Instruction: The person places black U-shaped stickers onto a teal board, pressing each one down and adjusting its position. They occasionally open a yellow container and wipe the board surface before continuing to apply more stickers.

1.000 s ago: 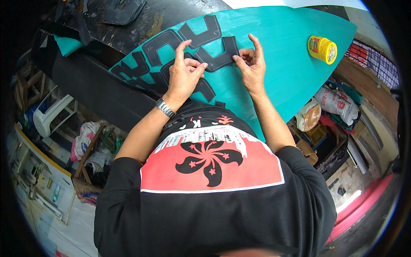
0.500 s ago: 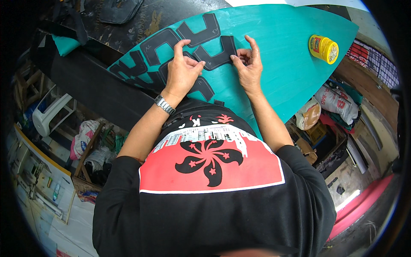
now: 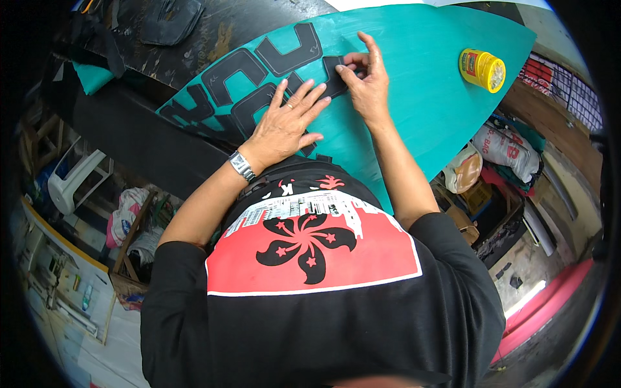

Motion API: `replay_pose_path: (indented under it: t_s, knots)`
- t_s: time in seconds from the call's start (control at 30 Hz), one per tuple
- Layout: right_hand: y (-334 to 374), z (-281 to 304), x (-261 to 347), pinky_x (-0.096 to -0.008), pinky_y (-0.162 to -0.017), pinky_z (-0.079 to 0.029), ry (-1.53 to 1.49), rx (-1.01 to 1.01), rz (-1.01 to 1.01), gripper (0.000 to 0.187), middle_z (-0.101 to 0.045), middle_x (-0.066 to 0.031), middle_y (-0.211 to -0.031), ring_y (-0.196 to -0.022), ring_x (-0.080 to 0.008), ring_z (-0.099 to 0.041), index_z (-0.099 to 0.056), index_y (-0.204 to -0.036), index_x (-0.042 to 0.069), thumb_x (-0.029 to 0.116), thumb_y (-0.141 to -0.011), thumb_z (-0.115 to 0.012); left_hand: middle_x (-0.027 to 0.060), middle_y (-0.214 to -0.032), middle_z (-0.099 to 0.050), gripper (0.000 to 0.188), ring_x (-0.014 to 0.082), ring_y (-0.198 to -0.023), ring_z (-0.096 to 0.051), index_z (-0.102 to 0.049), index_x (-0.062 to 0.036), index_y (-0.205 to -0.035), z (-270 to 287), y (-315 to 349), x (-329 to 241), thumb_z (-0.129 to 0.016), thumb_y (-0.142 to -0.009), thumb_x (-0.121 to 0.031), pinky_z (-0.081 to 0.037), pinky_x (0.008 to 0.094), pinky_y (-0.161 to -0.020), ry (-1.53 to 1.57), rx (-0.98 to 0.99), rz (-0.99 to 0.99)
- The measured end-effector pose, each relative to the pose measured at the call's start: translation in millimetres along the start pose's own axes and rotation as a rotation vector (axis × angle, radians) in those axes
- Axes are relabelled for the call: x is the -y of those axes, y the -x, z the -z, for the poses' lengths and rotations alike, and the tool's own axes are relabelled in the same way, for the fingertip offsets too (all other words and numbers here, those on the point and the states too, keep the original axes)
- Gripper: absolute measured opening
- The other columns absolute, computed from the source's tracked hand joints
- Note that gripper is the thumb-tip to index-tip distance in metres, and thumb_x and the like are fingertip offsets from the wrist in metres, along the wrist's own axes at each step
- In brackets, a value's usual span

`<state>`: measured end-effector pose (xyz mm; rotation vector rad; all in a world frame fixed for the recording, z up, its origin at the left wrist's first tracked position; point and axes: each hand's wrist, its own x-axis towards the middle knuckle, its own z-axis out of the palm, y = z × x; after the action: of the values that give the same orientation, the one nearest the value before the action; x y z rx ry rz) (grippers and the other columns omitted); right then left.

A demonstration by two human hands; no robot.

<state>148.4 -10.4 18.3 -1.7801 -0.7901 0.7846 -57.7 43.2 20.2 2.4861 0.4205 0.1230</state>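
Several black U-shaped cut pieces with pale outlines lie on a green sheet (image 3: 427,84). My right hand (image 3: 369,84) pinches the upper right arm of one black U-shaped piece (image 3: 335,77) between thumb and fingertips, its index finger raised. Flat and spread, my left hand (image 3: 284,126) rests with its fingertips over the lower part of that same piece, and it covers parts of the neighbouring pieces. Just beyond lies another U-shaped piece (image 3: 291,57). A further one (image 3: 238,74) is to its left.
A yellow tub (image 3: 480,70) lies on its side on the sheet's right part. Dark material (image 3: 171,22) sits on the black table at the far left. A white plastic stool (image 3: 74,178) stands at left; bags (image 3: 508,149) are piled at right.
My left hand has opened from a loose curl and come down flat, fingers spread. My right hand has moved slightly farther away, and the pinched piece has shifted left.
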Motion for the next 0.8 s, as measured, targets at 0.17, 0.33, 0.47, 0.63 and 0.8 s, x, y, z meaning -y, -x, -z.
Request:
replay_pose_path:
  t_s: [0.17,0.33,0.47,0.63,0.8]
  knots:
    - [0,4,-1,-0.0308,-0.085,-0.05,0.042,0.077,0.167,0.067,-0.064,-0.0028,-0.091,-0.085,-0.0129,-0.06,-0.052,-0.144,0.011,-0.004,-0.081,-0.07,0.0101,-0.165,-0.025,0.08,0.0271,-0.155,-0.016,-0.034,-0.0137,-0.157,-10,3,3,-0.056,-0.093,-0.057,-0.009,0.0539,-0.125,-0.066,0.122,-0.018]
    - [-7,-1,-13,-0.0336,-0.088,-0.049,0.092,-0.026,0.061,0.067,-0.064,-0.0024,-0.086,-0.087,-0.0162,-0.062,-0.054,-0.141,0.013,-0.003,-0.078,-0.072,0.0105,-0.166,-0.024,0.083,0.0278,-0.155,-0.014,-0.032,-0.0136,-0.157,-12,3,4,-0.056,-0.092,-0.058,-0.009,0.0531,-0.126,-0.083,0.132,-0.025]
    - [-8,-7,-16,-0.0373,-0.086,-0.045,0.322,-0.059,0.191,0.065,-0.065,-0.0009,-0.087,-0.087,-0.0197,-0.061,-0.055,-0.139,0.015,-0.001,-0.077,-0.071,0.0113,-0.166,-0.023,0.085,0.0284,-0.155,-0.015,-0.031,-0.0129,-0.157,-11,2,5,-0.058,-0.091,-0.058,-0.01,0.051,-0.126,-0.059,0.149,-0.038]
    - [-6,-10,-13,-0.0343,-0.079,-0.053,0.594,-0.087,0.326,0.062,-0.064,-0.0058,-0.087,-0.083,-0.0196,-0.062,-0.056,-0.137,0.011,-0.004,-0.079,-0.069,0.0127,-0.166,-0.023,0.087,0.0293,-0.155,-0.016,-0.03,-0.0117,-0.158,-9,3,7,-0.06,-0.09,-0.056,-0.012,0.0511,-0.126,-0.031,0.135,-0.049]
    - [-6,-13,-13,-0.0342,-0.074,-0.052,0.513,-0.122,0.324,0.06,-0.064,-0.0058,-0.087,-0.08,-0.018,-0.061,-0.056,-0.136,0.01,-0.004,-0.079,-0.067,0.0132,-0.166,-0.023,0.089,0.03,-0.155,-0.017,-0.029,-0.0112,-0.158,-10,3,6,-0.062,-0.089,-0.056,-0.013,0.0518,-0.125,-0.036,0.141,-0.047]
